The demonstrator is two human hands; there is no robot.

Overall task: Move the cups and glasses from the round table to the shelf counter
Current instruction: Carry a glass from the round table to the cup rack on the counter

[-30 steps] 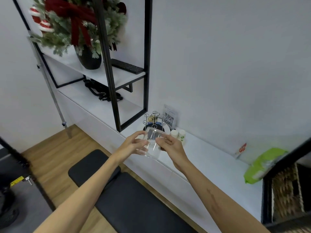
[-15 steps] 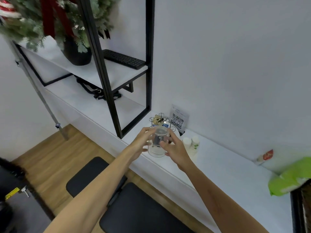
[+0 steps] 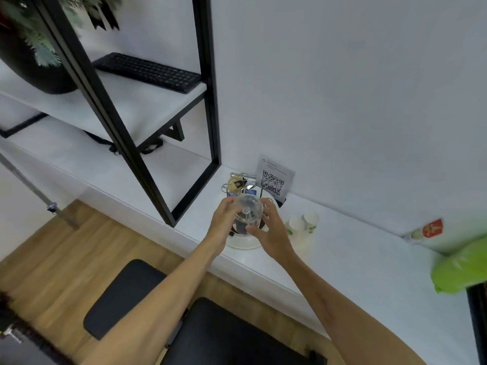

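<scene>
A clear glass (image 3: 247, 212) is held between both hands, turned bottom-up over a metal cup rack (image 3: 237, 184) that stands on a round white tray (image 3: 243, 243) on the white shelf counter (image 3: 369, 262). My left hand (image 3: 224, 219) grips the glass from the left. My right hand (image 3: 267, 230) grips it from the right. The glass's lower rim is hidden by my fingers, and I cannot tell whether it touches the rack.
Two small white paper cups (image 3: 303, 225) stand just right of the tray. A QR-code sign (image 3: 272, 179) is behind the rack. A black shelf frame (image 3: 208, 106) rises at left, with a keyboard (image 3: 147, 71) above. A green bag (image 3: 461, 267) lies far right; black seats (image 3: 123, 296) are below.
Both hands carried the glass forward and down, from in front of the counter edge to over the rack. The glass was tipped from sideways to bottom-up.
</scene>
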